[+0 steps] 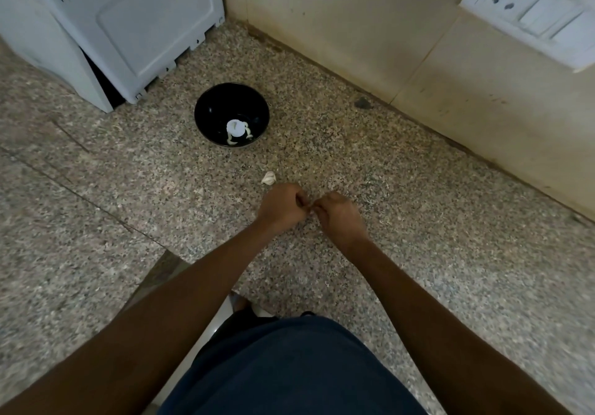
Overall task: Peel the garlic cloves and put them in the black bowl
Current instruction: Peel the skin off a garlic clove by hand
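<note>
A small pale clove (311, 211), barely visible, is pinched between the fingertips of the left hand (282, 206) and right hand (340, 218), both curled tight. Garlic (268, 178) lies at 11 o'clock, just beside the left hand. The bowl (209, 118) with peeled pieces (239, 132) sits farther off at 11 o'clock on the counter (418, 205).

Speckled polished-stone surface (418, 221), fairly smooth with a dull sheen. The black bowl (206, 115) looks glossy, ceramic or plastic can't be told. Smooth white plastic on the appliance (135, 21) and socket plate (531, 8).
</note>
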